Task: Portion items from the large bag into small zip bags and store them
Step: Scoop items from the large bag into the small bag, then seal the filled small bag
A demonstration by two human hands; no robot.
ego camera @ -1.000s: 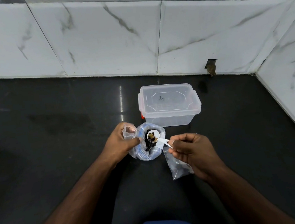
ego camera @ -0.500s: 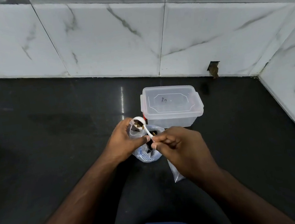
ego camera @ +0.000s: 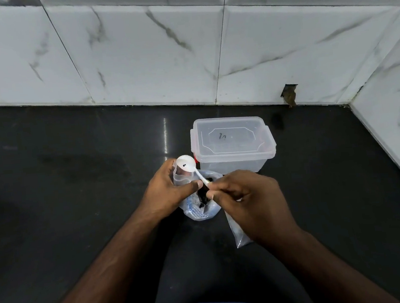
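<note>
Head view: both bare forearms reach forward from the lower edge and meet over the black polished bench (ego camera: 76, 186). The left hand (ego camera: 167, 190) is curled, thumb to the right, gripping a small clear plastic zip bag (ego camera: 180, 177) upright with its mouth facing up. The right hand (ego camera: 244, 198) is turned knuckles up, its fingers bent in a pinch on the handle of a white plastic measuring scoop (ego camera: 186, 164). The scoop's round bowl sits tipped at the mouth of the small bag, with one dark speck on its white face; the handle slants down and right to the pinching fingertips (ego camera: 210, 186).

Just below and between the hands sits the large crumpled clear bag with blue print (ego camera: 199, 210), open, with dark pieces showing inside. Another flat clear zip bag (ego camera: 237, 232) lies on the bench, partly under the right wrist.

Behind the hands stands a clear rectangular plastic storage box (ego camera: 232, 146) with its lid on, near the white marble-tiled wall (ego camera: 184, 44).
</note>
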